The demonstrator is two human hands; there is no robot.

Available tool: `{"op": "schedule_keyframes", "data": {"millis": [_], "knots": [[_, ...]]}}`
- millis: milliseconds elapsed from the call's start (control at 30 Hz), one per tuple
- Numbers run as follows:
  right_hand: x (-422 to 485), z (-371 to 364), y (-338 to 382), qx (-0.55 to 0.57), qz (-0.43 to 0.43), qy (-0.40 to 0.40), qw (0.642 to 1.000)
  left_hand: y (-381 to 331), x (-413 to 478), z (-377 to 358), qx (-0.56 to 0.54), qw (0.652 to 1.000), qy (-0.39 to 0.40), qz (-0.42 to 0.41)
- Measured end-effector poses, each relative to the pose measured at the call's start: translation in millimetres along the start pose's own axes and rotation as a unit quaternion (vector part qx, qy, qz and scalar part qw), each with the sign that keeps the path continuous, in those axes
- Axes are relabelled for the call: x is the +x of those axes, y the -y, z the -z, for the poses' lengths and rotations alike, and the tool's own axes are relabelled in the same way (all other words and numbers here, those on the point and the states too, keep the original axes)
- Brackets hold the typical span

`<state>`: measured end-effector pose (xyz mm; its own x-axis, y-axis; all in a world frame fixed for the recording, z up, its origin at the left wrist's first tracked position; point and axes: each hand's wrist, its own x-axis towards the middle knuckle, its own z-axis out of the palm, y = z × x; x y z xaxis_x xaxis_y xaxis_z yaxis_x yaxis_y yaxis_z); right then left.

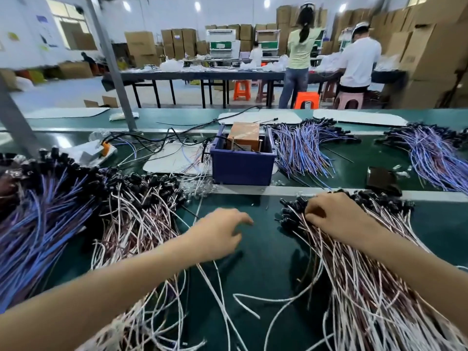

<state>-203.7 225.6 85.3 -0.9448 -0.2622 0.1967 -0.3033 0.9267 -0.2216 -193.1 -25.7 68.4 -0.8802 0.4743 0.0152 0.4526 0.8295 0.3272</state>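
Currently, your right hand point(334, 216) lies on top of the white-and-red lead bundle point(367, 279). The bundle fans out across the green bench mat point(266, 254) at 4 o'clock from the middle of the view. The thumb and fingers are curled down and pinch into the black connectors point(291, 214) at the bundle's far end. Which single connector they hold cannot be told. The leads run from that end back under your right forearm toward 5 o'clock.

Your left hand point(220, 231) hangs above bare mat at 9 o'clock from the right hand, well apart from it. Its fingers are loosely bent and grasp nothing, and the fingertips point toward 2 o'clock.

Note the items around the work area:

- A second white-and-red pile point(136, 224) lies at 9 o'clock from the left hand, just beside the wrist, with its connectors at the far end.
- A blue lead pile point(38, 236) lies farther out at 9 o'clock, touching the second pile.
- A blue plastic bin point(243, 168) stands at 12 o'clock from the left hand, with an orange-brown block point(244, 138) upright inside it.
- A blue-and-violet heap point(304, 150) lies just beside the bin at its 3 o'clock.
- A far blue heap point(435, 155) lies at 1 o'clock from the right hand.
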Motion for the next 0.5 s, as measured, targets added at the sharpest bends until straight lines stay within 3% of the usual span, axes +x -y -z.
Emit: {"op": "schedule_keyframes", "data": {"millis": [100, 167, 300, 500], "knots": [[-2, 2, 8, 0.045, 0.014, 0.024, 0.999, 58, 4, 30, 0.248, 0.962, -0.047, 0.103], [1, 1, 19, 0.064, 0.036, 0.032, 0.997, 84, 1, 44, 0.318, 0.932, -0.052, 0.167], [6, -3, 34, 0.079, 0.065, 0.046, 0.994, 109, 1, 54, 0.326, 0.923, -0.025, 0.202], [6, -4, 34, 0.089, 0.041, 0.079, 0.992, 126, 0, 66, 0.204, 0.942, -0.165, 0.208]]}}
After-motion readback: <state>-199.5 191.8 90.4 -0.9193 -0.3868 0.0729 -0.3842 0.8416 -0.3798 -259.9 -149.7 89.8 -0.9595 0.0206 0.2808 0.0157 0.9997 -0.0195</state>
